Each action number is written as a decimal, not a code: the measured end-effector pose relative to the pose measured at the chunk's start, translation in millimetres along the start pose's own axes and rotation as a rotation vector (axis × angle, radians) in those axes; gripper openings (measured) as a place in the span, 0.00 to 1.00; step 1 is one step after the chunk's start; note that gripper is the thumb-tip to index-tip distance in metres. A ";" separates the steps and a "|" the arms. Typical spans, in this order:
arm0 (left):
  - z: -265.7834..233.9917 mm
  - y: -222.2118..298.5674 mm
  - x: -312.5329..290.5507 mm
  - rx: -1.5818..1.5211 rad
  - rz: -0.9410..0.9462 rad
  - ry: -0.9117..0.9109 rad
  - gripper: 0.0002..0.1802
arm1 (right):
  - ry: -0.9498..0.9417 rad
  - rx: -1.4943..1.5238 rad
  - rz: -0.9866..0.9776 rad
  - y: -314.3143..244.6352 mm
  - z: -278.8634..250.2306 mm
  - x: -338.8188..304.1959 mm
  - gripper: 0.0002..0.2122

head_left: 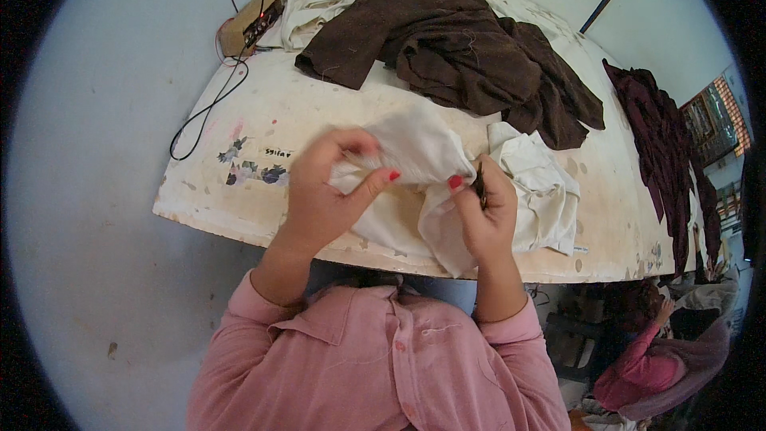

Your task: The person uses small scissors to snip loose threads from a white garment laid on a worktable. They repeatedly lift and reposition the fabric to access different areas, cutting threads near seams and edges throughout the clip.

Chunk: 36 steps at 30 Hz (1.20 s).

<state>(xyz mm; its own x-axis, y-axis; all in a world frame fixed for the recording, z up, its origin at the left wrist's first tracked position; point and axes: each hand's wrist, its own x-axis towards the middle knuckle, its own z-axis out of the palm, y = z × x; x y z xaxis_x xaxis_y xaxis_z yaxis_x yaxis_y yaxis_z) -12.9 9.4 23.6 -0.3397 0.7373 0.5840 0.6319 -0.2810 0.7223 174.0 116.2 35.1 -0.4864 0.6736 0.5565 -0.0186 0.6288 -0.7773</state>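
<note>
A white garment (pixel 415 148) is raised in front of me above the table's near edge, its lower part hanging down. My right hand (pixel 488 203) pinches its right edge between thumb and fingers. A small dark tool, which looks like thread snips (pixel 480 186), sits in the same hand, partly hidden by the fingers. At the garment's left part is my left hand (pixel 327 183), with the thumb apart from the curved fingers, which are blurred by motion. More white cloth (pixel 538 191) lies crumpled on the table just right of my right hand.
A dark brown garment (pixel 447 40) is heaped across the far side of the pale table (pixel 231 211). Beside the far left edge stands a brown box (pixel 247 28) with black cables. Dark maroon cloth (pixel 650 128) drapes over the right edge. Another person (pixel 646 375) is at the lower right.
</note>
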 end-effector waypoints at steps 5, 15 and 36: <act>11.4 14.1 33.7 -0.173 0.168 0.161 0.23 | -0.085 0.401 0.268 -12.3 -0.1 4.6 0.14; -23.1 5.8 61.0 -0.622 -0.151 0.209 0.10 | -0.152 -0.643 0.059 -4.0 -4.7 -34.8 0.35; 22.6 -47.9 -4.4 -0.443 -0.619 -0.499 0.46 | -0.385 -0.321 0.002 29.0 -48.0 17.8 0.24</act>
<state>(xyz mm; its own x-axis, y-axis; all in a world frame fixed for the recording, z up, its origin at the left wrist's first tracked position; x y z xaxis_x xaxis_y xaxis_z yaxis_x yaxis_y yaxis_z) -25.9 33.5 -21.9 -0.1231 0.9863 -0.1095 0.0766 0.1195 0.9899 206.8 165.0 36.5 -0.7747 0.5202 0.3595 0.2228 0.7567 -0.6147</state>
